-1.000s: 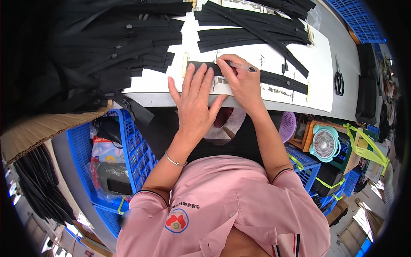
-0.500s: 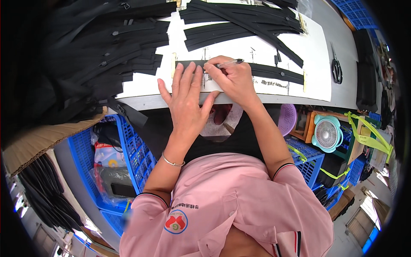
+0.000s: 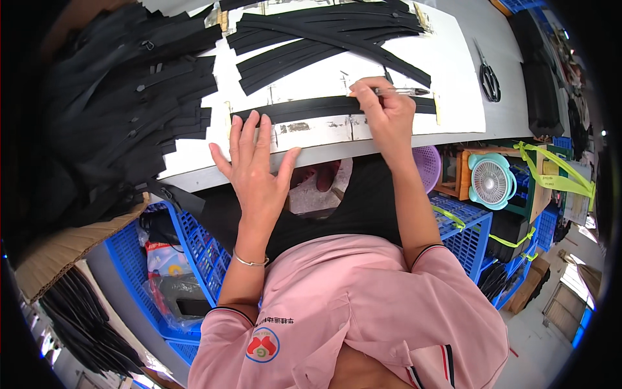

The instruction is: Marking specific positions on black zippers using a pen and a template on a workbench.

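A long black zipper strip (image 3: 304, 109) lies across a white marked sheet (image 3: 463, 78) near the table's front edge. My left hand (image 3: 254, 162) is open, its fingers spread and their tips resting on the strip's left end. My right hand (image 3: 391, 120) is closed around a clear pen (image 3: 405, 91), holding it over the strip right of the middle. The pen's point is at the strip's upper edge, partly covered by my fingers. Farther back on the sheet, several more black zipper strips (image 3: 291, 61) lie in a loose pile, one crossing the others.
A big heap of black zipper strips (image 3: 123, 91) covers the table's left side. Black scissors (image 3: 488, 81) lie at the right, near a black box (image 3: 541, 97). Below the table are blue crates (image 3: 463, 227), a purple basket (image 3: 426, 168) and a turquoise fan (image 3: 490, 181).
My right hand has moved right along the zipper strip with the pen, away from my left hand. The left hand stays at the strip's left end. The whole view has shifted.
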Demonstrator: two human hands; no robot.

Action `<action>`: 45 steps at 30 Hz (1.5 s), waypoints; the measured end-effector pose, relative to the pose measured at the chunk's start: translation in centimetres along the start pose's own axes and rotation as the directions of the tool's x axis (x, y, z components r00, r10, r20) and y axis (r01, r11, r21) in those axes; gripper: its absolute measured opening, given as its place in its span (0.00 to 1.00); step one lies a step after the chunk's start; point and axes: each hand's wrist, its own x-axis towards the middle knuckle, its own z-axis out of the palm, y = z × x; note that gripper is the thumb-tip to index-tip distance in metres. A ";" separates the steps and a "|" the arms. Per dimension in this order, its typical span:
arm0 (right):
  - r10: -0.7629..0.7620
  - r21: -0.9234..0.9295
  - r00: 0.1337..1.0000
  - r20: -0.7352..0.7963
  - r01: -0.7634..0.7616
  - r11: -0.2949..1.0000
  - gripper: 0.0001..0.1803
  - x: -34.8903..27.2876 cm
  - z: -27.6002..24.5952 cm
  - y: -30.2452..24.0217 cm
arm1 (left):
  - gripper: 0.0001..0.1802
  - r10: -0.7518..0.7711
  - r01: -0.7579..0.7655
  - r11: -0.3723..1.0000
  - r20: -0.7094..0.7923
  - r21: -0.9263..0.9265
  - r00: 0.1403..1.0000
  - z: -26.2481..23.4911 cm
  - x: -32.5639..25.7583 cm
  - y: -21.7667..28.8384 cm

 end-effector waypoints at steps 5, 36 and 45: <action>-0.045 -0.052 0.999 0.005 0.045 0.998 0.09 0.5 -0.3 2.7 | 0.38 -0.013 0.014 1.000 0.012 -0.019 1.000 -0.2 0.2 0.6; -0.232 -0.056 0.966 0.119 0.239 0.969 0.07 0.2 -0.9 3.4 | 0.29 0.195 -0.177 0.972 0.108 -0.154 0.975 3.9 2.2 6.1; -0.012 0.317 0.996 -0.083 0.038 0.948 0.08 0.6 -7.1 4.4 | 0.29 0.200 -0.184 0.976 0.139 -0.120 0.970 3.6 2.1 5.9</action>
